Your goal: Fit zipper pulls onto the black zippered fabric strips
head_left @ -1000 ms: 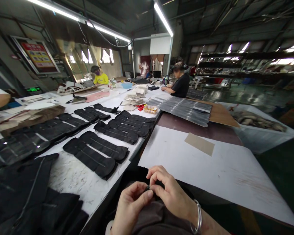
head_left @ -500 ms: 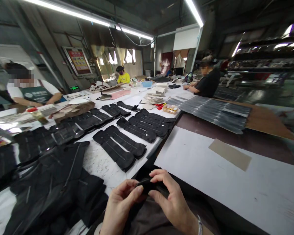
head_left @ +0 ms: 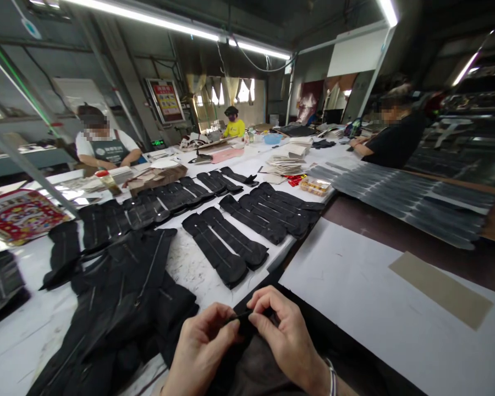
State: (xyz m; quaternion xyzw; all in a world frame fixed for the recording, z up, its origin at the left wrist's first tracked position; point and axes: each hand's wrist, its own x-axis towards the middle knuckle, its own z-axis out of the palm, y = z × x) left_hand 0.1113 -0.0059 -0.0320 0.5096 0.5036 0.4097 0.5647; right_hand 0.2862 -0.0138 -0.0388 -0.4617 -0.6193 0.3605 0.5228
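My left hand (head_left: pixel 200 349) and my right hand (head_left: pixel 286 338) meet at the bottom middle, close to my body. Both pinch a small black fabric piece (head_left: pixel 244 323) between thumbs and fingertips. A metal bangle (head_left: pixel 332 379) sits on my right wrist. Just left of my hands a heap of black fabric pieces (head_left: pixel 119 308) lies on the white table (head_left: pixel 190 269). Beyond my hands, rows of black fabric strips (head_left: pixel 231 247) lie overlapped on that table.
A large white sheet (head_left: pixel 355 297) with a tan card (head_left: pixel 439 289) covers the brown table on the right. Grey strips (head_left: pixel 404 198) lie fanned behind it. Three other people work at the far left, far middle and right. Paper stacks (head_left: pixel 286 159) stand mid-table.
My head has turned left, so the table's left side and a person there came into view. My hands stay together on the small black piece, working it between the fingertips.
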